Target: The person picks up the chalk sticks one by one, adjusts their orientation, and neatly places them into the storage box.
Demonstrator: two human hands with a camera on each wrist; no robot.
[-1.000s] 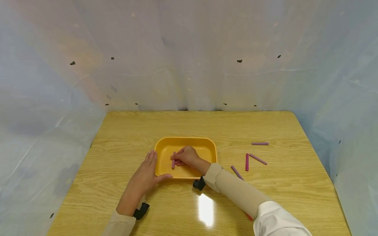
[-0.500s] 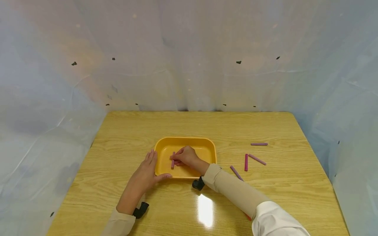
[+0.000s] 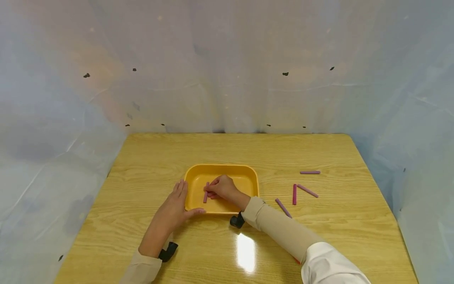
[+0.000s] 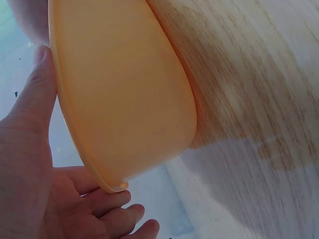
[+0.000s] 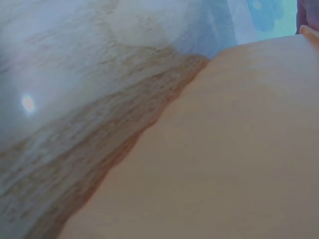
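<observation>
A yellow plastic tray point(image 3: 244, 166) with rounded corners stands on the table. My left hand point(image 3: 171, 209) holds its near left corner, fingers along the left side and thumb on the front rim. In the left wrist view, the thumb and fingers of this hand point(image 4: 65, 199) lie at the rim around the tray's outer wall point(image 4: 124, 89). Inside the tray, my right hand point(image 3: 224, 187) pinches a slim purple stick point(image 3: 205, 197) near its middle. The outer wall point(image 5: 224, 149) of the tray fills much of the right wrist view, and the right hand's fingers are out of sight there.
Right of the tray lie loose sticks: a magenta one point(image 3: 294, 194) and several purple ones point(image 3: 310, 172). A red piece point(image 3: 296, 260) shows partly from under my right sleeve point(image 3: 283, 228). Plastic sheeting point(image 3: 227, 79) hangs behind the wooden table point(image 3: 152, 154).
The lower end of the pinched purple stick has shifted slightly left within the tray. Both hands otherwise keep almost the same place; the whole view drifts a little.
</observation>
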